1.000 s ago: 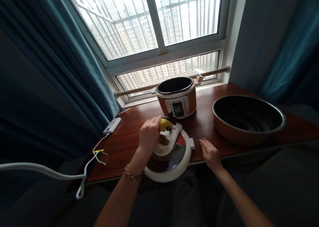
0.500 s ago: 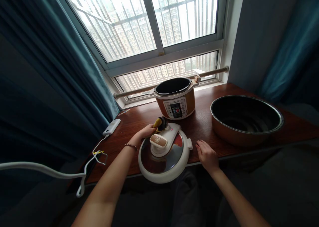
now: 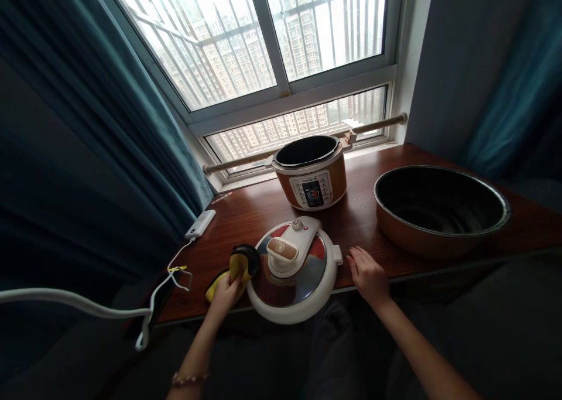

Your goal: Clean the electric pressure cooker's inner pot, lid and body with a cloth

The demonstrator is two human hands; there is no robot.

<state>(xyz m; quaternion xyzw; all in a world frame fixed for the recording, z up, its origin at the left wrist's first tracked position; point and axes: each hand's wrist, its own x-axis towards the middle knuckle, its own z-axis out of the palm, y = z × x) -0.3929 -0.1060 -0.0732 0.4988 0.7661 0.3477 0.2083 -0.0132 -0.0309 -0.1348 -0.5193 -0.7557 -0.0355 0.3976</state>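
Note:
A round white and silver cooker lid (image 3: 295, 274) with a beige handle lies at the front edge of the brown wooden table (image 3: 246, 218). My left hand (image 3: 225, 294) is closed on a yellow and black cloth (image 3: 239, 265) just left of the lid, near the table's front edge. To the right of the lid, my right hand (image 3: 367, 274) rests flat on the table with its fingers stretched out and holds nothing. The orange pressure cooker base (image 3: 311, 174) stands open behind the lid, by the window.
A large dark bowl-shaped pan (image 3: 439, 207) sits at the right of the table. A white power bank (image 3: 200, 223) with a white cable (image 3: 88, 303) lies at the left. Teal curtains hang on both sides, and a wooden rod (image 3: 373, 125) lies on the sill.
My left hand has drawn the yellow and black cloth from the far side of the lid back toward me, down to the lid's left near the table edge. The right hand has stayed put.

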